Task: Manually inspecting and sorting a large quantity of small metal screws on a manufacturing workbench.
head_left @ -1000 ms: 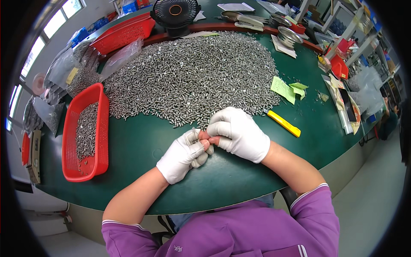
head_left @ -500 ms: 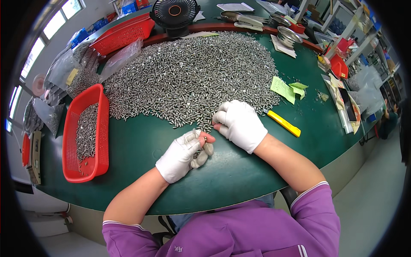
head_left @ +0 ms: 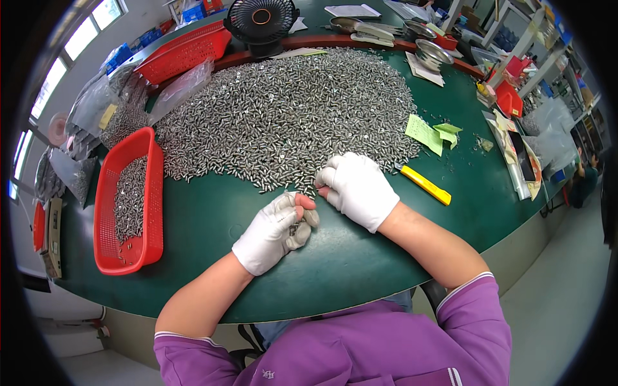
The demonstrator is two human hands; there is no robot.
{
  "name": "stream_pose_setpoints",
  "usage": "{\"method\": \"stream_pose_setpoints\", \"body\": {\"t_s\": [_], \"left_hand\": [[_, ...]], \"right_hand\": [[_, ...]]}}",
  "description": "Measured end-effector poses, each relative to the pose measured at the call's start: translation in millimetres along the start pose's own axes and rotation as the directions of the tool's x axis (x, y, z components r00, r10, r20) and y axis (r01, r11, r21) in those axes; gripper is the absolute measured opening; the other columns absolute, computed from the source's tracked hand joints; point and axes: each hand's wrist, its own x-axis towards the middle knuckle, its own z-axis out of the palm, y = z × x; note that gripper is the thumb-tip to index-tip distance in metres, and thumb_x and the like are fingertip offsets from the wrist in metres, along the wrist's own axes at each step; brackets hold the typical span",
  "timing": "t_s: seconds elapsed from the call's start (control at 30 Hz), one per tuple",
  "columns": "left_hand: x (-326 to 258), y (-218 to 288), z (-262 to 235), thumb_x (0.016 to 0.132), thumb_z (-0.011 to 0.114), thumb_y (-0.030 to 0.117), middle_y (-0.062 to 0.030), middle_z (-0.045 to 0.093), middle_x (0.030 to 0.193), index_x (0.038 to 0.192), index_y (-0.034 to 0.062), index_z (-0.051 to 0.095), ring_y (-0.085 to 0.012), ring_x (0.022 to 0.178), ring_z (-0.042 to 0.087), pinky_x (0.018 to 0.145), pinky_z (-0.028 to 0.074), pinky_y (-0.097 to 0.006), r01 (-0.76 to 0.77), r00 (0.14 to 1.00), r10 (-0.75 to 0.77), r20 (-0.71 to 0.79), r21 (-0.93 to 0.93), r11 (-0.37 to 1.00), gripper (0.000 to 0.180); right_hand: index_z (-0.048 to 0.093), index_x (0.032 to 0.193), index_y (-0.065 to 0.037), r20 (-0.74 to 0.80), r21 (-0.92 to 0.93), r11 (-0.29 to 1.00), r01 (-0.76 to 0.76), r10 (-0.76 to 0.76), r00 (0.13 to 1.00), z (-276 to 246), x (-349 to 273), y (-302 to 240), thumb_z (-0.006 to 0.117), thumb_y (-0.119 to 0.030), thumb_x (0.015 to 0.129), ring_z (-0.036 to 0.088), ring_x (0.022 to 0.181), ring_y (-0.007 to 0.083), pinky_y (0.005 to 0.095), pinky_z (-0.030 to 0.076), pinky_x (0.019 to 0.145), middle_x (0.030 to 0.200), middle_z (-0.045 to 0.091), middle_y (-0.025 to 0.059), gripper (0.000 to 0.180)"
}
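- Metal pins (head_left: 283, 116) lie in a very large heap on the green bench (head_left: 212, 219), and only a small part is already in the red basket (head_left: 152, 193) at the left.
- Left hand (head_left: 273, 231), in a white glove, has its fingers curled around a few pins, near the front edge of the heap.
- Right hand (head_left: 357, 186), also gloved, pinches at pins on the heap's edge.
- Yellow knife (head_left: 425, 184) lies just beside it, further right.
- Most of the heap seems not yet sorted.
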Motion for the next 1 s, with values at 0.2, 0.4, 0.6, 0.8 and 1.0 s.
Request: {"method": "stream_pose_setpoints", "body": {"t_s": [0.2,0.4,0.6,0.8,1.0], "left_hand": [[2.2,-3.7,-2.8,0.093,0.064,0.027,0.0007,0.06,0.089,0.109,0.0115,0.056,-0.0057,0.062,0.043,0.054,0.034,-0.019,0.001,1.0,-0.003,-0.018,-0.08,0.997,0.023],[0.4,-1.0,4.4,0.094,0.063,0.021,-0.0006,0.06,0.085,0.107,0.0098,0.055,-0.0036,0.06,0.044,0.052,0.035,-0.017,-0.006,0.999,0.004,-0.034,-0.067,0.998,0.019],[1.4,-4.3,-0.2,0.095,0.062,0.021,-0.0017,0.06,0.085,0.105,0.0093,0.057,-0.0043,0.058,0.043,0.051,0.034,-0.018,-0.031,0.999,0.03,-0.038,-0.039,0.999,0.016],[1.5,-3.2,2.0,0.095,0.062,0.027,-0.0007,0.06,0.084,0.103,0.0106,0.06,-0.0059,0.057,0.041,0.05,0.03,-0.019,-0.029,0.999,0.029,-0.039,0.003,1.0,0.019],[-0.2,-0.5,0.0,0.095,0.06,0.035,-0.0017,0.06,0.086,0.106,0.0095,0.059,-0.0069,0.058,0.041,0.05,0.03,-0.021,-0.056,0.998,0.055,0.039,0.044,0.997,0.028]], "right_hand": [[0.064,0.082,-0.011,-0.074,0.152,0.988,0.02,-0.009,0.997,-5.2,-0.5,-3.8,0.07,-0.015,0.076,0.06,0.083,0.0284,0.0403,0.049,0.074,0.084,0.062,0.0058,0.009],[0.066,0.087,-0.01,-0.117,0.557,0.827,0.076,-0.012,0.993,-4.6,-4.7,-13.4,0.073,-0.014,0.078,0.06,0.085,0.0258,0.0366,0.049,0.076,0.087,0.062,0.0054,0.013],[0.069,0.088,-0.014,-0.153,0.438,0.897,0.055,0.014,0.988,-3.9,-1.9,-5.4,0.071,-0.016,0.078,0.06,0.085,0.026,0.0387,0.049,0.076,0.088,0.063,0.0045,0.01],[0.069,0.087,-0.016,-0.008,0.122,0.985,0.123,-0.123,0.992,-2.9,0.0,2.8,0.071,-0.019,0.076,0.061,0.084,0.0261,0.0393,0.049,0.072,0.088,0.063,0.0037,0.012],[0.067,0.087,-0.013,0.108,-0.005,0.995,0.103,-0.102,0.989,-6.5,3.2,0.3,0.071,-0.019,0.076,0.061,0.084,0.0268,0.0395,0.049,0.071,0.089,0.064,0.0046,0.013]]}}
